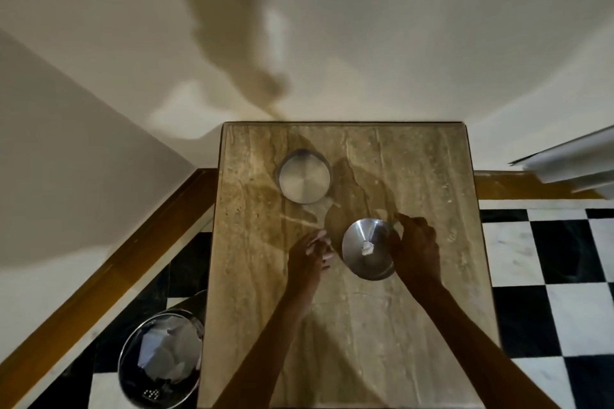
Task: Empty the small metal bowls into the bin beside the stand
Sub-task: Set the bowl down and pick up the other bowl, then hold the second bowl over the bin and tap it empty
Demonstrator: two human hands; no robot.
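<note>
Two small metal bowls stand on a marble-topped stand (pixel 349 325). The far bowl (pixel 305 180) sits toward the back left and looks empty. The near bowl (pixel 365 247) sits mid-table with a small white crumpled scrap (pixel 367 248) inside. My right hand (pixel 415 247) grips the near bowl's right rim. Just left of that bowl my left hand (pixel 310 251) hovers with fingers loosely curled, holding nothing that I can see. A round metal bin (pixel 162 359) with crumpled paper inside stands on the floor at the stand's left front.
The stand is pushed against a cream wall (pixel 332 43), in a corner. A wooden skirting board (pixel 99 276) runs along the left. Black-and-white checkered floor (pixel 548 276) lies to the right. A white ledge (pixel 571 159) juts in at the right edge.
</note>
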